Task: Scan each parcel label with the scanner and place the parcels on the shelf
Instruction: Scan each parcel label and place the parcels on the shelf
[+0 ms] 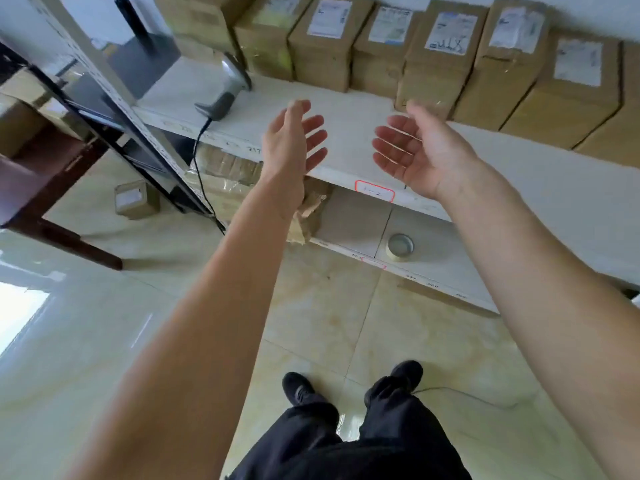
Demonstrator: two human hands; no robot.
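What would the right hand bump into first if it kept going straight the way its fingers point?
Probably the cardboard parcel in the row on the shelf; the right hand seems just short of it, though depth is unclear.

We count eight parcels (323,43) in a row on the shelf (349,133), one scanner (228,88) left of that row, one tape roll (400,247) below the shelf, and one small box (136,199) on the floor left of the shelf.

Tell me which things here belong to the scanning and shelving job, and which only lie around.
Job: scanner lying on the shelf; parcels in a row on it; one small parcel on the floor.
Lying about: tape roll on the lower shelf; dark table.
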